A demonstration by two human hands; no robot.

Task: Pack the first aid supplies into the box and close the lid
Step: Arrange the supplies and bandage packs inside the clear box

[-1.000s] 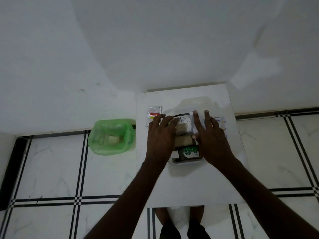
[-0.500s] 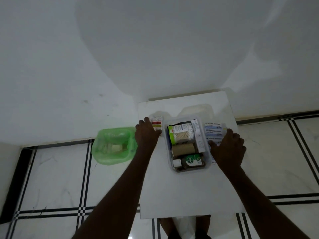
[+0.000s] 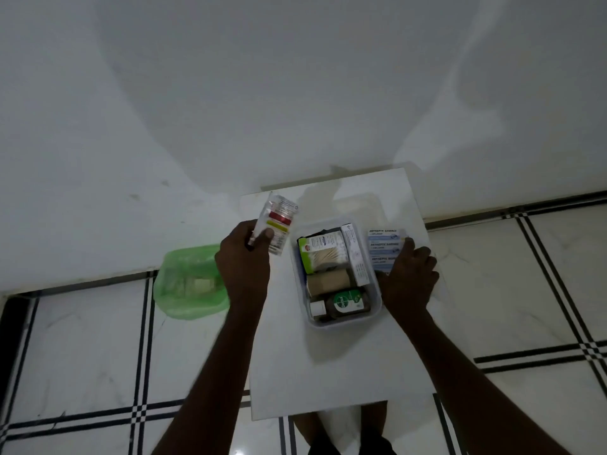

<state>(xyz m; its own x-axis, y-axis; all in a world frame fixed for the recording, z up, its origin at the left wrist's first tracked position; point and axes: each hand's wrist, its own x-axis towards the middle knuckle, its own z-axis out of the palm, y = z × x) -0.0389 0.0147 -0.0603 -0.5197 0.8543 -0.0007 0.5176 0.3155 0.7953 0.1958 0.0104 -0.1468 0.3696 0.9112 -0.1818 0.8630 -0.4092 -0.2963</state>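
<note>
A clear plastic box (image 3: 377, 308) stands on the small white table (image 3: 328, 382), without a lid on it. Inside lie a green cotton-bud pack (image 3: 323, 252), a tan bandage roll (image 3: 328, 281), a brown antiseptic bottle (image 3: 345, 303) and a slim white carton (image 3: 354, 254). My left hand (image 3: 244, 261) holds a small clear packet with red and yellow labels (image 3: 277, 226), lifted above the table left of the box. My right hand (image 3: 409, 280) rests on the blue antiseptic bandage strips (image 3: 384, 246) lying on the table right of the box; its fingers lie on their near edge.
A bin lined with a green plastic bag (image 3: 190, 284) stands on the tiled floor left of the table. The white wall rises just behind the table. My feet show under the table's near edge.
Both hands left the box and moved outward. My left hand picked the labelled packet up off the table. My right hand settled on the bandage strips.
</note>
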